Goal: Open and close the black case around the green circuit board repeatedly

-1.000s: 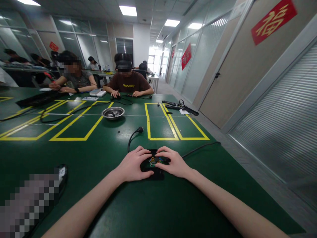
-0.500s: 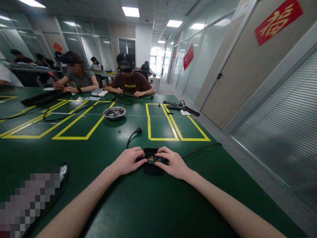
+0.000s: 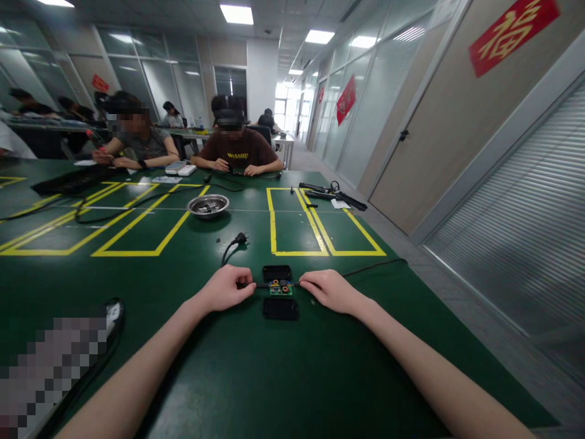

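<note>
A small circuit board (image 3: 280, 287) with coloured parts hangs on a black cable between my hands, just above the green table (image 3: 283, 378). My left hand (image 3: 226, 291) is closed in a pinch on the cable left of the board. My right hand (image 3: 329, 290) is closed on the cable to the board's right. Two black casing halves lie apart: one (image 3: 276, 272) behind the board, one (image 3: 280, 308) in front. The cable's plug (image 3: 239, 238) rests farther back on the table.
A metal bowl (image 3: 208, 205) with small parts sits mid-table among yellow tape rectangles (image 3: 292, 252). Black tools (image 3: 333, 196) lie at the far right. Two people work at the far side. A black object (image 3: 114, 317) lies near left. The table edge drops off at right.
The black casing has come apart into two halves. My hands moved outward along the cable, and the board now sits bare between them. The plug shifted left.
</note>
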`<state>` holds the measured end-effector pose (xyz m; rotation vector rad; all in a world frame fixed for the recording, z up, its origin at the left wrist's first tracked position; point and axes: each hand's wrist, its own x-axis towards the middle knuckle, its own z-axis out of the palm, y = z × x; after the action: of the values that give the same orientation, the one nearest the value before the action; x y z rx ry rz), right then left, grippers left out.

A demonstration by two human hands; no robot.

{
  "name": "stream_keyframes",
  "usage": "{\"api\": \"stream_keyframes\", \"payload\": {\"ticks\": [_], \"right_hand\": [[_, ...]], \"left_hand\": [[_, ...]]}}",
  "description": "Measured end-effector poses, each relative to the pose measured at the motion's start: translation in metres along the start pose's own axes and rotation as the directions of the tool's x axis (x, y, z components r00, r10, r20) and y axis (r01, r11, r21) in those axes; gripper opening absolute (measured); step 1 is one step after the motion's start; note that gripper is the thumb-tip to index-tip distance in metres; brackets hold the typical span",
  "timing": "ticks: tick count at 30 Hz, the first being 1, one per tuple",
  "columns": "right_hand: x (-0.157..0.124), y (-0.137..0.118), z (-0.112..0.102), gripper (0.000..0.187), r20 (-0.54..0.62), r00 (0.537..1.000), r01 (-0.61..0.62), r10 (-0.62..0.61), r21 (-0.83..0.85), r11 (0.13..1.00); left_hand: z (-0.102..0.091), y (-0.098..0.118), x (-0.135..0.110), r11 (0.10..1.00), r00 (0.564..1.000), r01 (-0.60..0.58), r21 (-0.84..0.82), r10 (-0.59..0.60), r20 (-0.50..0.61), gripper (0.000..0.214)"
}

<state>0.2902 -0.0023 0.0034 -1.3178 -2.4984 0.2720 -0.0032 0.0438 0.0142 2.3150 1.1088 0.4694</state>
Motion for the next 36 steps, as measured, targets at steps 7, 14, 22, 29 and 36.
{"api": "stream_keyframes", "payload": {"ticks": [7, 14, 22, 29, 36], "right_hand": [[-0.001, -0.007, 0.004, 0.031, -0.003, 1.0, -0.019, 0.019, 0.012, 1.0], [-0.003, -0.01, 0.002, 0.039, -0.1, 0.995, 0.021, -0.015, 0.058, 0.998], [-0.007, -0.016, -0.006, 0.039, -0.013, 0.999, 0.052, -0.052, 0.038, 0.998], [-0.008, -0.019, -0.008, 0.04, 0.045, 0.997, 0.057, -0.059, 0.046, 0.997], [-0.008, -0.02, -0.009, 0.037, 0.038, 0.997, 0.058, -0.06, 0.048, 0.997]], "left_hand": [[-0.004, -0.003, 0.002, 0.921, 0.985, 0.157, -0.358, -0.119, 0.127, 0.026], [-0.013, -0.001, 0.0, 0.832, 0.978, 0.181, -0.525, -0.098, 0.181, 0.019], [-0.017, 0.003, -0.002, 0.834, 0.942, 0.222, -0.506, -0.05, 0.331, 0.013], [-0.013, 0.002, -0.002, 0.862, 0.919, 0.231, -0.452, -0.041, 0.391, 0.012], [-0.013, 0.001, -0.002, 0.867, 0.92, 0.221, -0.447, -0.034, 0.39, 0.013]]}}
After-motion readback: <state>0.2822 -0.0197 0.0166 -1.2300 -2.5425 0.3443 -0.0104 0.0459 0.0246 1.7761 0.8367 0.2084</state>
